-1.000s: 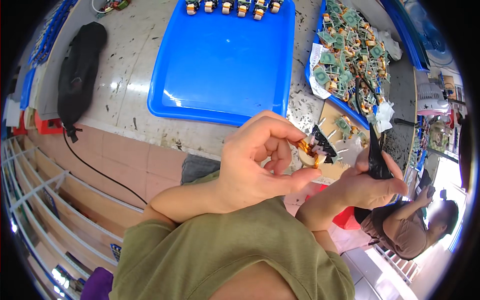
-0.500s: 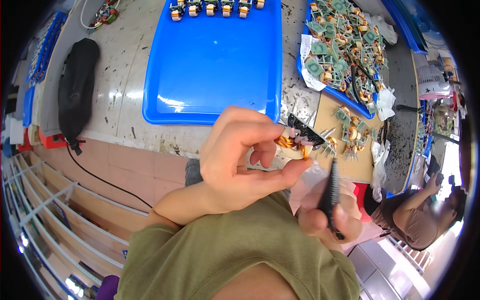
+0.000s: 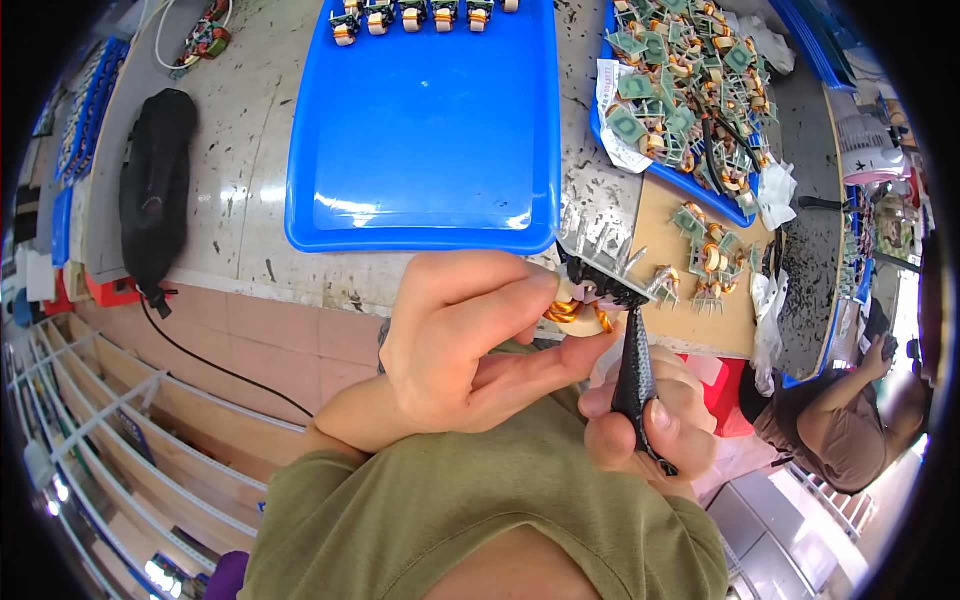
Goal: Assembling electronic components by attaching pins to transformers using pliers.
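My left hand [image 3: 465,340] pinches a small coil assembly [image 3: 578,314] between thumb and fingers, in front of the blue tray's near right corner. Copper windings on a pale ring show at the fingertips, with a board and metal prongs pointing away. My right hand [image 3: 685,415] is wrapped round a black tapered hand tool [image 3: 636,380] with a textured surface. The tool's narrow tip points up and meets the dark underside of the assembly; whether it grips there, I cannot make out. A row of similar assemblies [image 3: 412,18] stands at the tray's far end.
The large blue tray [image 3: 430,140] lies ahead. Far right, another blue tray [image 3: 708,202] is heaped with green boards and coils; black-handled pliers lie on them. Several assemblies [image 3: 712,255] rest on a brown board [image 3: 690,330]. A black pouch [image 3: 158,190] lies left. Another person [image 3: 840,430] sits right.
The assembly has tilted so its board and prongs face up and away. My right hand has brought the tool up and left, its tip now at the assembly.
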`<move>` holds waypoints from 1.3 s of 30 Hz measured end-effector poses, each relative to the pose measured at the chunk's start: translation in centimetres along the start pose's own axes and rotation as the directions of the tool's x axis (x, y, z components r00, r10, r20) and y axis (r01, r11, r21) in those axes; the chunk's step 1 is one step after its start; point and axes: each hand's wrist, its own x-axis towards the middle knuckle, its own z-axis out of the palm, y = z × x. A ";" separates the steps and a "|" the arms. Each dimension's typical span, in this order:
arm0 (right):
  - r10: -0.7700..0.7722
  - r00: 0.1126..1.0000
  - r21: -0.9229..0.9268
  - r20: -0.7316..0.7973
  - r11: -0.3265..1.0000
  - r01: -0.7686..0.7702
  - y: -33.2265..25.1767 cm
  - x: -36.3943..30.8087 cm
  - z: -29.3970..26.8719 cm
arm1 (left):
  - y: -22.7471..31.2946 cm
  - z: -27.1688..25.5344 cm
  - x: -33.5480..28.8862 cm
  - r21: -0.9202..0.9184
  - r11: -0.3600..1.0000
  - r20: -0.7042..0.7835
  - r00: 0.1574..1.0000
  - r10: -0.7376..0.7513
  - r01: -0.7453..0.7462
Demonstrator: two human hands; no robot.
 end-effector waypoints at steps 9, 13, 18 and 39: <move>-0.003 1.000 0.000 -0.001 1.000 0.003 -0.1 0.2 0.1 | 0.6 -0.3 0.2 0.154 0.985 0.029 0.997 0.077 -0.080; -0.026 1.000 0.005 -0.006 1.000 0.026 0.0 -0.1 0.3 | 0.6 -0.3 0.2 0.144 0.986 0.029 0.996 0.086 -0.089; -0.005 0.999 -0.005 -0.040 1.000 0.005 -0.2 -0.1 0.2 | 0.6 -0.4 0.4 0.173 0.978 0.044 0.993 0.112 -0.118; -0.005 0.997 0.033 -0.073 0.999 0.007 -0.2 -0.1 0.6 | 0.8 0.1 -0.1 -0.465 0.733 0.230 0.868 -0.441 0.496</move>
